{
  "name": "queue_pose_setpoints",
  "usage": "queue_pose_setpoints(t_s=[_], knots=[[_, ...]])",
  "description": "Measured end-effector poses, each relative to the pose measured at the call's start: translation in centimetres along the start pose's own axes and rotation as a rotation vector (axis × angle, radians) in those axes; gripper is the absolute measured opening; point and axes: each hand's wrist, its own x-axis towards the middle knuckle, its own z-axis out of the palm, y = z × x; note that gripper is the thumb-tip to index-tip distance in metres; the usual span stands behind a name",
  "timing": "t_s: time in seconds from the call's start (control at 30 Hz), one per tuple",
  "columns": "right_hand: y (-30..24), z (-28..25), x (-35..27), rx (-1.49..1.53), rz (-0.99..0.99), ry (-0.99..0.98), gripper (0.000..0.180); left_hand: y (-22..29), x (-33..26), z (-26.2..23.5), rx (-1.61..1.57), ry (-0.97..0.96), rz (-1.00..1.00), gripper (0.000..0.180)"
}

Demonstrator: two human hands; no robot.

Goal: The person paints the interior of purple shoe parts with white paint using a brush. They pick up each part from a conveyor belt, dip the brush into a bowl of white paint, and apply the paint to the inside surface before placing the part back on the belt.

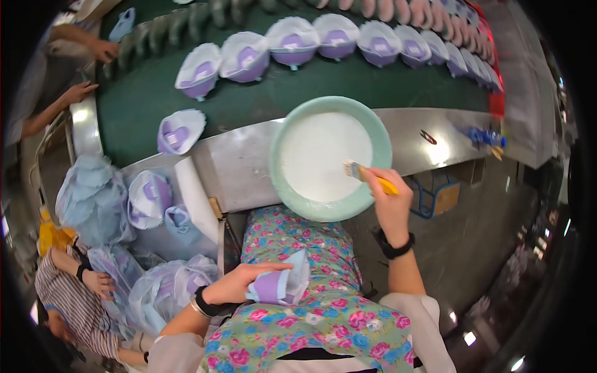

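Observation:
My right hand (393,202) is closed around a paintbrush (390,186) with a yellow handle. Its bristles are over the white liquid (320,152) at the right inner side of a pale green basin (279,177); I cannot tell if they touch it. In my left hand (233,283), above the flowered apron (333,308), is a purple and light-blue shoe upper (268,287) with a whitish lining, its fingers partly hidden by it. Similar purple shoe uppers (293,42) stand in a curved row beyond the basin, and a single one (180,132) sits nearer on the left.
Behind them, dark green (177,28) and pink shoe-shaped pieces (423,13) line the green belt (249,102). Small red-handled snips (428,137) and a blue bottle (485,137) lie right on the metal ledge. Bagged uppers (93,199) pile up left, near co-workers' hands (98,284).

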Motion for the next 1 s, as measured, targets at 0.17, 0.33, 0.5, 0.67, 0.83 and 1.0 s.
queue_pose_setpoints(t_s=[0.17,0.33,0.5,0.67,0.83,1.0], knots=[[6.7,3.2,0.2,-0.093,-0.066,-0.039,0.017,-0.8,1.0,-0.7,-0.08,0.117,-0.063,0.079],[9.7,4.5,0.1,-0.081,-0.081,-0.044,0.018,-2.7,5.7,-1.0,-0.448,0.525,-0.061,0.069],[4.5,-0.1,-0.3,0.217,0.007,-0.09,0.021,-3.2,9.5,-1.7,-0.736,0.626,0.017,0.066],[1.5,-2.6,-0.2,0.358,-0.111,-0.246,0.022,-3.9,11.8,-1.0,-0.706,0.462,0.075,0.063],[5.2,-3.1,-1.0,0.286,0.174,-0.044,0.014,-3.4,12.2,-1.4,-0.675,0.473,0.13,0.062],[2.9,-3.9,-3.0,0.36,0.515,-0.224,0.013,-4.1,12.8,-1.7,-0.431,0.674,0.253,0.06]])
